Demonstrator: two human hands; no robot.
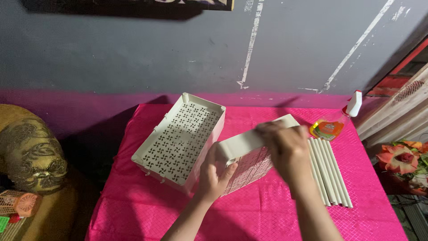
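Observation:
My left hand (215, 172) grips the near end of a cream plastic basket tray (249, 156) that is tilted on its side above the pink table. My right hand (285, 149) rests on the tray's upper edge, blurred by motion; what it holds beyond that edge I cannot tell. A second cream perforated tray (178, 138) leans just to the left, its patterned bottom facing me. Several cream plastic tubes (327, 172) lie side by side to the right of my right hand.
The pink cloth-covered table (147, 209) stands against a grey wall. A spray bottle with orange liquid (332, 125) lies at the far right. Artificial flowers (401, 160) sit off the right edge, a gold ornament (29, 151) and an orange small basket (20, 203) to the left.

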